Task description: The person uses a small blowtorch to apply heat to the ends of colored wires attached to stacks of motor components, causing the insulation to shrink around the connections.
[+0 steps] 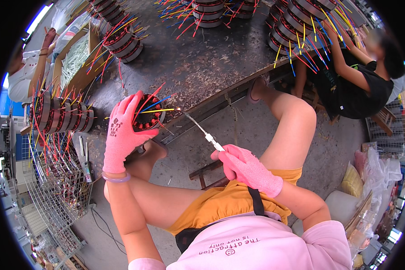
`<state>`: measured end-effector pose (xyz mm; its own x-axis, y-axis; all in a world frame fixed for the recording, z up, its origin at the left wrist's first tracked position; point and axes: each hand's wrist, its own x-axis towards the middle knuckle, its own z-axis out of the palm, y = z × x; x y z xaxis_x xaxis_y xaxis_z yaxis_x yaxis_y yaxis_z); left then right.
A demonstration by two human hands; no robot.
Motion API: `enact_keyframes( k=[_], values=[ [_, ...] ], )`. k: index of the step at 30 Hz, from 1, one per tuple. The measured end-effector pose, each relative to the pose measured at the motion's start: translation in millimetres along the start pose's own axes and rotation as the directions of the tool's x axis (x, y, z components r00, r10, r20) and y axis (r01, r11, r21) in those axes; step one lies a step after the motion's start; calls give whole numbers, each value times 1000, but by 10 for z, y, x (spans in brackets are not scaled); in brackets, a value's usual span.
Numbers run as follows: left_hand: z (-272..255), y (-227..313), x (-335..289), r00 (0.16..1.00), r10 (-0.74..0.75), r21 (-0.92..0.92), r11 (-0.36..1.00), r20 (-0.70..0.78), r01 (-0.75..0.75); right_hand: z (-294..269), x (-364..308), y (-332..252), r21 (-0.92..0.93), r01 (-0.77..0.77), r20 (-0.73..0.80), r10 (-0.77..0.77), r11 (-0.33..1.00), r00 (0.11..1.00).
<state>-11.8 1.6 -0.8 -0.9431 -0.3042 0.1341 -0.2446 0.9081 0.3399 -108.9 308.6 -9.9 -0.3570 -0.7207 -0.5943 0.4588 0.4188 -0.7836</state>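
Observation:
My left hand (123, 130), in a pink glove, rests against the left side of a motor stator (156, 119), its fingers and thumb curved about the rim. The stator lies at the table edge, with red coils inside and red, blue and yellow leads sticking out. In my right hand (249, 169), also gloved in pink, is a slim torch-like tool (209, 137) with a white collar and a long thin metal tube. Its tip meets or nearly meets the end of the yellow wire (156, 110), where a small orange glow shows. My palm hides the tool's rear.
Stacks of wired stators stand on the dark worktable (184, 63), with one stack (60, 112) lying at left. A cardboard box (78, 58) holds pale sticks. Wire baskets (60, 180) sit below left. A person in black (360, 85) works at right; another person (27, 74) is at left.

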Motion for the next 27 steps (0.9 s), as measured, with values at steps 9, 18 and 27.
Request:
enact_keyframes(
  k=[9,18,27],
  values=[
    [4,-2,-3,1000,3,11,1000,-8,-3,-5,-22,-62,-71,34,6,-33,997,999],
    [25,24,-10,999,-31,3,1000,-23,31,-8,-19,-57,-49,-11,-3,11,999,1000],
    [22,-36,23,987,154,29,988,-54,-153,-47,-26,-15,-15,-28,-15,28,999,999]
  ],
)
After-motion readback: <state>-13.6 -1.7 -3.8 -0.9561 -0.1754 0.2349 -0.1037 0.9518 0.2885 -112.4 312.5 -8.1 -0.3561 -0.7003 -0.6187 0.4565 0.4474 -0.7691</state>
